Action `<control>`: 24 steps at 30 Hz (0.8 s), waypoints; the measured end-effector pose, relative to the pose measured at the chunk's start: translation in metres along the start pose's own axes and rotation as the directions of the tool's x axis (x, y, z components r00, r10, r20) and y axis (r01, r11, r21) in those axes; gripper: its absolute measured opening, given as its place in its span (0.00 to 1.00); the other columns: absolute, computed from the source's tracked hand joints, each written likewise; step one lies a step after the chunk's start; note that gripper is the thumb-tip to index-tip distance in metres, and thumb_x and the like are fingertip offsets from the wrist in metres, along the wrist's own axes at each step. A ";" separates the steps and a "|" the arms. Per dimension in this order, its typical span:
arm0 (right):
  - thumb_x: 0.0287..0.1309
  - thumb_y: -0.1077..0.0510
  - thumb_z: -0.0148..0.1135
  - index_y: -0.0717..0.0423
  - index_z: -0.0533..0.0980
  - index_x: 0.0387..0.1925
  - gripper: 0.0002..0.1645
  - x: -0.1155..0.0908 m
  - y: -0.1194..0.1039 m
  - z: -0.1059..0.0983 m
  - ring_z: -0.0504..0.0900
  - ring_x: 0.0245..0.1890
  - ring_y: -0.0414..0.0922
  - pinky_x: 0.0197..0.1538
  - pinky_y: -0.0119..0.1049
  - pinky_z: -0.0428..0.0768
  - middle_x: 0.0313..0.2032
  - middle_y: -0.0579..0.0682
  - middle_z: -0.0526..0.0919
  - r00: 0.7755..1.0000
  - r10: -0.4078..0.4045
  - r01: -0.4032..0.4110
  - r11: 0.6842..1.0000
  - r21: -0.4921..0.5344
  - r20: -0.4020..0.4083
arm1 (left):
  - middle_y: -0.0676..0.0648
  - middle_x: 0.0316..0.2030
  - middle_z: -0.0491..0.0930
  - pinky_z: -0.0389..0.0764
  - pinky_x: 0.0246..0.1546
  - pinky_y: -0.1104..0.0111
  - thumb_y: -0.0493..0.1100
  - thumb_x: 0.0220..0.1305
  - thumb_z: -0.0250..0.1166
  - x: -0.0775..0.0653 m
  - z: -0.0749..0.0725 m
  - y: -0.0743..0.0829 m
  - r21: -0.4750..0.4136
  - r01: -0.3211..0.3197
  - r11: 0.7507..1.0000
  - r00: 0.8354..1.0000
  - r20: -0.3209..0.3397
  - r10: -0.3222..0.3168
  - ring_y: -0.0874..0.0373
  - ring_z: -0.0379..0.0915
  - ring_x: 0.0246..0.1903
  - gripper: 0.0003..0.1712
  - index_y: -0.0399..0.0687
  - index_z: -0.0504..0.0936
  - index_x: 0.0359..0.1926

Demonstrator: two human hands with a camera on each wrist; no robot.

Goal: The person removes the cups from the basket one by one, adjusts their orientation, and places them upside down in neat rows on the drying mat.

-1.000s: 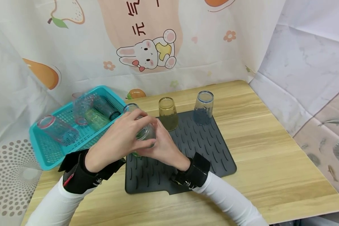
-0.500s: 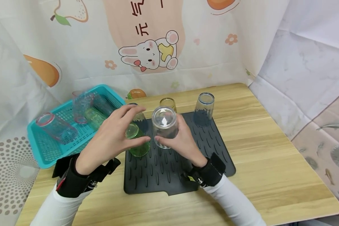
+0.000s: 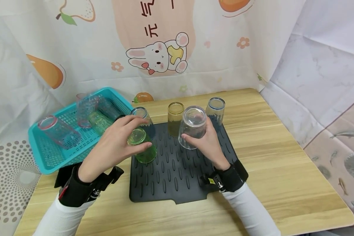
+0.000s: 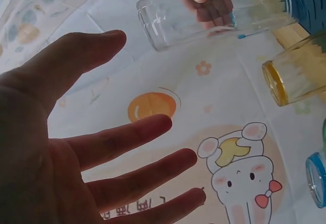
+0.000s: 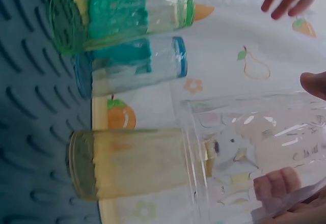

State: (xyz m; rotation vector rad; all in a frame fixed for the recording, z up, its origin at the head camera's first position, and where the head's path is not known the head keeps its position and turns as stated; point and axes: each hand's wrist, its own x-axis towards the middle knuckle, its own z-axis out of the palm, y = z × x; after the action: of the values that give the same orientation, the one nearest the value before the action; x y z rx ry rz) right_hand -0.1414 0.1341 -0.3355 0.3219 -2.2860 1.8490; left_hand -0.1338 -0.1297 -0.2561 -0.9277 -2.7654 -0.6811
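My right hand (image 3: 210,144) grips a clear drinking glass (image 3: 194,118), base up, over the right part of a dark grey ribbed drying mat (image 3: 171,177). In the right wrist view, the glass (image 5: 229,147) has its rim facing the mat, apart from it. My left hand (image 3: 115,144) hovers left of the mat by an upturned green glass (image 3: 146,154); the left wrist view shows its fingers (image 4: 137,173) spread, holding nothing. Also base up on the mat stand a yellow glass (image 3: 174,123), a blue-edged glass (image 3: 140,112) behind the green one, and another blue-edged glass (image 3: 216,106) at back right.
At the left, a turquoise basket (image 3: 35,144) holds several glasses lying down, among them a pink one (image 3: 59,132) and a green one (image 3: 99,123). The wooden table (image 3: 283,170) extends right of the mat. A printed cloth (image 3: 218,72) hangs behind.
The clear glass was between both hands near the green glass. My left hand has come off it, and my right hand has carried it rightward past the yellow glass.
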 end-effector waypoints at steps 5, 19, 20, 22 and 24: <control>0.50 0.68 0.71 0.67 0.59 0.65 0.44 0.001 0.011 -0.008 0.68 0.59 0.58 0.59 0.55 0.67 0.60 0.66 0.67 0.999 0.024 -0.025 1.000 -0.012 -0.043 | 0.39 0.56 0.74 0.71 0.54 0.48 0.47 0.56 0.73 -0.003 0.002 -0.005 -0.012 0.015 1.000 1.000 0.003 -0.015 0.43 0.68 0.57 0.29 0.41 0.77 0.56; 0.50 0.70 0.69 0.66 0.57 0.67 0.45 -0.003 0.048 -0.026 0.67 0.60 0.57 0.62 0.55 0.66 0.61 0.65 0.65 0.993 0.056 -0.053 0.998 0.030 -0.101 | 0.42 0.55 0.75 0.75 0.47 0.51 0.48 0.55 0.74 -0.007 0.013 -0.017 -0.036 0.062 0.997 0.998 0.030 -0.061 0.45 0.70 0.53 0.30 0.42 0.77 0.56; 0.50 0.70 0.69 0.66 0.57 0.68 0.46 -0.003 0.051 -0.028 0.67 0.61 0.58 0.62 0.55 0.65 0.62 0.65 0.65 0.993 0.058 -0.054 0.998 0.036 -0.102 | 0.42 0.55 0.75 0.76 0.47 0.51 0.49 0.55 0.74 -0.008 0.014 -0.017 -0.038 0.066 0.997 0.997 0.031 -0.064 0.45 0.70 0.53 0.30 0.42 0.77 0.56; 0.49 0.70 0.70 0.63 0.56 0.69 0.47 -0.002 0.063 -0.032 0.66 0.61 0.57 0.62 0.55 0.66 0.63 0.63 0.65 0.991 0.081 -0.075 0.996 0.055 -0.106 | 0.42 0.54 0.75 0.76 0.46 0.51 0.49 0.55 0.74 -0.008 0.015 -0.018 -0.041 0.066 0.997 0.997 0.031 -0.065 0.45 0.70 0.53 0.30 0.41 0.77 0.56; 0.49 0.70 0.70 0.61 0.56 0.69 0.49 -0.002 0.074 -0.036 0.66 0.62 0.55 0.62 0.54 0.65 0.63 0.61 0.65 0.987 0.110 -0.103 0.993 0.064 -0.118 | 0.42 0.54 0.75 0.76 0.46 0.52 0.48 0.55 0.74 -0.009 0.016 -0.019 -0.043 0.065 0.997 0.998 0.029 -0.063 0.46 0.71 0.53 0.30 0.41 0.77 0.55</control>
State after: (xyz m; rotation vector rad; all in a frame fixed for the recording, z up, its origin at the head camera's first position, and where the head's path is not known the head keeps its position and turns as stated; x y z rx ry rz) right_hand -0.1604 0.1844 -0.3984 0.0941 -2.2119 1.9313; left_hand -0.1384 -0.1407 -0.2797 -0.8663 -2.8259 -0.7480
